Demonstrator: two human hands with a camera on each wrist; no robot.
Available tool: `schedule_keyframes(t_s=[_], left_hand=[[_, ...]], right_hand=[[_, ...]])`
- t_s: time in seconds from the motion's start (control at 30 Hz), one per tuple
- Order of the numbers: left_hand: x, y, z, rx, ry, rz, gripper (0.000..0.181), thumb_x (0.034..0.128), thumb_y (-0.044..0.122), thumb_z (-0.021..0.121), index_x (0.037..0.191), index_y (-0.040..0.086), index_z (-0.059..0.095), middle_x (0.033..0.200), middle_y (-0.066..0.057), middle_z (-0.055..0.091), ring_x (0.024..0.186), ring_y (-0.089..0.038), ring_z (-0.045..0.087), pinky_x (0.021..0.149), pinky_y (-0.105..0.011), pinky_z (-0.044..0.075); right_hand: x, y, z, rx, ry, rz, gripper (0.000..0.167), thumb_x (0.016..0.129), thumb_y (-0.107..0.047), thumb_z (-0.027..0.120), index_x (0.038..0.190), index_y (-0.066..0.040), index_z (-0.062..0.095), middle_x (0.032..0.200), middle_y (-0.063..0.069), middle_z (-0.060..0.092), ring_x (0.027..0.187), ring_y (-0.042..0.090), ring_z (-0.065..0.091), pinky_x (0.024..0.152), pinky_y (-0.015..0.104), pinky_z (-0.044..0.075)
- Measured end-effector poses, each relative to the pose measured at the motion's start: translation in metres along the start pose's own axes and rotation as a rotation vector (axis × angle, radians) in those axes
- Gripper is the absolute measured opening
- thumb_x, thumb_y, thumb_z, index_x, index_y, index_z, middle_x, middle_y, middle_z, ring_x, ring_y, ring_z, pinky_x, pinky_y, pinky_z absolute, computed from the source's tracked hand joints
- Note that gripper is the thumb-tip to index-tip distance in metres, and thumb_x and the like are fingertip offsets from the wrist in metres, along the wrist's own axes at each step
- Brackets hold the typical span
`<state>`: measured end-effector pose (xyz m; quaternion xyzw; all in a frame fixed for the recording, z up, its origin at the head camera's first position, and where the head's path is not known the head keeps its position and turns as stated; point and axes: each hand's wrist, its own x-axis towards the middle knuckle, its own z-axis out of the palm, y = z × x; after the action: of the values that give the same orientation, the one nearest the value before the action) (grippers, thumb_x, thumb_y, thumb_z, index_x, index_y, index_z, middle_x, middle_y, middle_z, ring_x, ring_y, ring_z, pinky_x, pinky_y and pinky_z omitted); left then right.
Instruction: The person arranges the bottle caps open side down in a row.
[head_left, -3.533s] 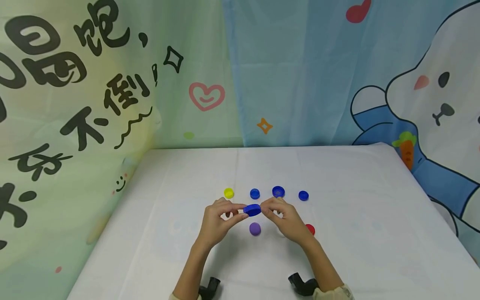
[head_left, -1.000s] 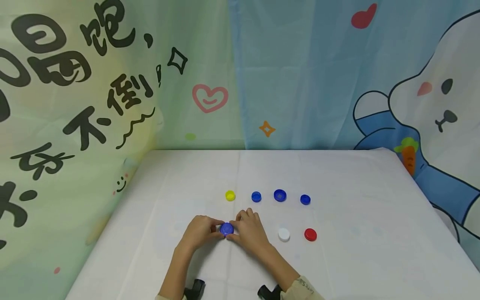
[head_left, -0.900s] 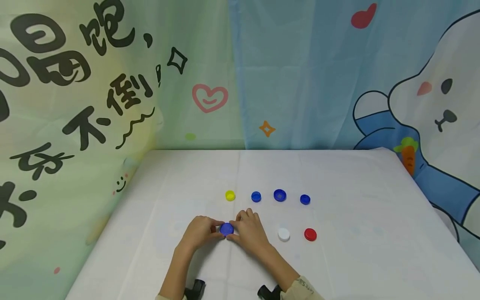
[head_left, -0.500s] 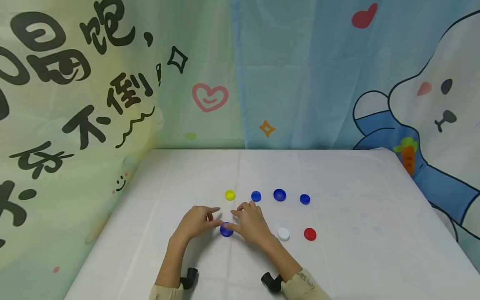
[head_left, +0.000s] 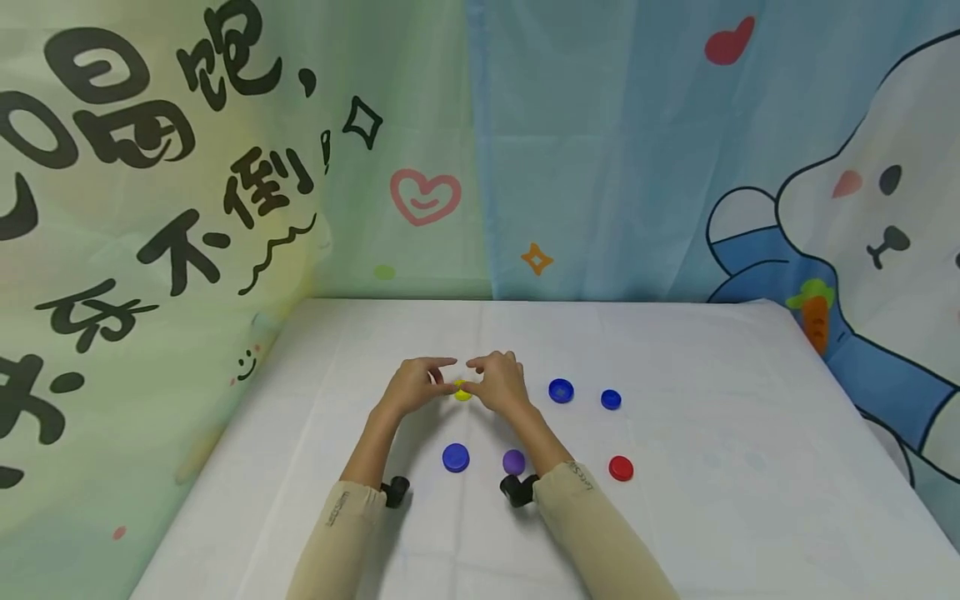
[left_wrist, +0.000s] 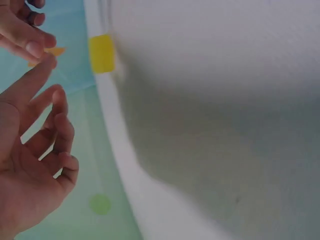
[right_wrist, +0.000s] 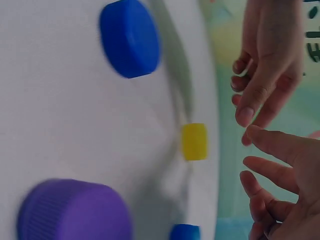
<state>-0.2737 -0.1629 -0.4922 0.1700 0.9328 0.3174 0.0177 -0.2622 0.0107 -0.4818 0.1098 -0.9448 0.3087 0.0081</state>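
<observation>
A yellow bottle cap (head_left: 462, 395) stands on the white table, partly covered by the thumbs in the head view. My left hand (head_left: 411, 388) hovers at its left, thumb and index finger spread apart. From the right, my right hand (head_left: 500, 385) mirrors that pose. Both wrist views show the yellow cap (right_wrist: 194, 142) on the cloth, apart from the fingers. Nearer the front lie a large blue bottle cap (head_left: 455, 457) and a purple bottle cap (head_left: 513, 462). The right wrist view shows a smaller blue cap (right_wrist: 185, 232) that my right hand hides in the head view.
Two blue caps, one wider (head_left: 560, 390) and one smaller (head_left: 611, 400), lie right of my right hand. A red cap (head_left: 620, 468) sits in the front row. A patterned curtain (head_left: 570, 167) hangs behind the table's far edge. Black wrist cameras (head_left: 517, 490) hang under the sleeves.
Both hands have let go of the large blue cap, leaving it at front left, and moved forward to the yellow cap. The right forearm now covers where the white cap lay.
</observation>
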Motion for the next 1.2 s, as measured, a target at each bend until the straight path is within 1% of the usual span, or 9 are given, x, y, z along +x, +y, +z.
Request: schedule_keyframes(t_s=[0.17, 0.3, 0.4, 0.47, 0.63, 0.77, 0.97, 1.1, 1.2], left_hand=[[0.006, -0.010, 0.011, 0.024, -0.079, -0.031, 0.046, 0.0716, 0.019, 0.080, 0.115, 0.009, 0.066, 0.066, 0.003, 0.058, 0.056, -0.009, 0.045, 0.052, -0.023, 0.037], [0.007, -0.013, 0.018, 0.039, -0.123, -0.076, 0.040, 0.0727, 0.018, 0.079, 0.110, 0.008, 0.068, 0.067, 0.002, 0.057, 0.058, -0.010, 0.046, 0.054, -0.023, 0.037], [0.005, -0.013, 0.020, 0.044, -0.122, -0.090, 0.035, 0.0735, 0.018, 0.078, 0.106, 0.007, 0.070, 0.068, 0.002, 0.057, 0.059, -0.010, 0.046, 0.055, -0.022, 0.036], [0.005, -0.012, 0.020, 0.038, -0.100, -0.075, 0.033, 0.0740, 0.019, 0.078, 0.104, 0.007, 0.071, 0.068, 0.002, 0.057, 0.059, -0.010, 0.046, 0.054, -0.022, 0.036], [0.000, -0.002, 0.009, -0.034, -0.023, 0.038, 0.029, 0.0773, 0.019, 0.075, 0.103, 0.006, 0.071, 0.068, 0.002, 0.058, 0.058, -0.010, 0.046, 0.050, -0.022, 0.038], [-0.008, 0.016, -0.003, -0.101, 0.043, 0.141, 0.028, 0.0797, 0.022, 0.073, 0.103, 0.008, 0.071, 0.070, 0.004, 0.057, 0.062, -0.011, 0.048, 0.052, -0.023, 0.040], [-0.025, 0.049, -0.018, -0.125, 0.134, 0.318, 0.027, 0.0783, 0.026, 0.074, 0.102, 0.013, 0.072, 0.070, 0.011, 0.055, 0.068, -0.011, 0.050, 0.057, -0.026, 0.041], [-0.040, 0.071, -0.026, -0.116, 0.153, 0.433, 0.027, 0.0761, 0.027, 0.076, 0.100, 0.015, 0.072, 0.069, 0.013, 0.053, 0.067, -0.013, 0.050, 0.061, -0.029, 0.040], [-0.050, 0.084, -0.027, -0.110, 0.158, 0.500, 0.028, 0.0745, 0.027, 0.077, 0.099, 0.015, 0.072, 0.068, 0.014, 0.052, 0.065, -0.014, 0.050, 0.063, -0.030, 0.039]], right_hand=[[0.005, 0.007, 0.018, -0.070, -0.070, 0.037, 0.040, 0.073, -0.027, 0.079, 0.109, -0.012, 0.070, 0.091, 0.005, 0.062, 0.087, 0.023, 0.046, 0.075, 0.036, 0.034], [0.005, 0.012, 0.028, -0.115, -0.098, 0.053, 0.036, 0.072, -0.025, 0.079, 0.105, -0.011, 0.071, 0.092, 0.006, 0.063, 0.086, 0.023, 0.047, 0.075, 0.036, 0.034], [0.006, 0.015, 0.031, -0.128, -0.107, 0.044, 0.033, 0.073, -0.026, 0.079, 0.103, -0.012, 0.072, 0.091, 0.005, 0.063, 0.085, 0.022, 0.047, 0.074, 0.036, 0.033], [0.006, 0.016, 0.028, -0.112, -0.102, 0.028, 0.031, 0.074, -0.027, 0.078, 0.101, -0.013, 0.073, 0.088, 0.004, 0.062, 0.084, 0.021, 0.046, 0.074, 0.036, 0.033], [0.002, 0.020, 0.007, -0.037, -0.043, -0.084, 0.031, 0.074, -0.028, 0.078, 0.101, -0.013, 0.073, 0.087, 0.006, 0.062, 0.081, 0.021, 0.046, 0.073, 0.036, 0.034], [-0.008, 0.022, -0.018, 0.032, 0.025, -0.209, 0.032, 0.075, -0.029, 0.077, 0.102, -0.013, 0.072, 0.090, 0.006, 0.063, 0.082, 0.020, 0.046, 0.074, 0.036, 0.035], [-0.040, 0.020, -0.058, 0.138, 0.112, -0.358, 0.033, 0.075, -0.031, 0.077, 0.104, -0.015, 0.072, 0.096, 0.001, 0.061, 0.088, 0.018, 0.043, 0.077, 0.036, 0.034], [-0.064, 0.021, -0.076, 0.186, 0.162, -0.447, 0.033, 0.073, -0.029, 0.079, 0.102, -0.015, 0.072, 0.097, -0.002, 0.059, 0.090, 0.015, 0.042, 0.077, 0.037, 0.035], [-0.080, 0.022, -0.083, 0.203, 0.206, -0.517, 0.032, 0.072, -0.026, 0.080, 0.101, -0.015, 0.072, 0.097, -0.004, 0.059, 0.089, 0.013, 0.041, 0.075, 0.036, 0.035]])
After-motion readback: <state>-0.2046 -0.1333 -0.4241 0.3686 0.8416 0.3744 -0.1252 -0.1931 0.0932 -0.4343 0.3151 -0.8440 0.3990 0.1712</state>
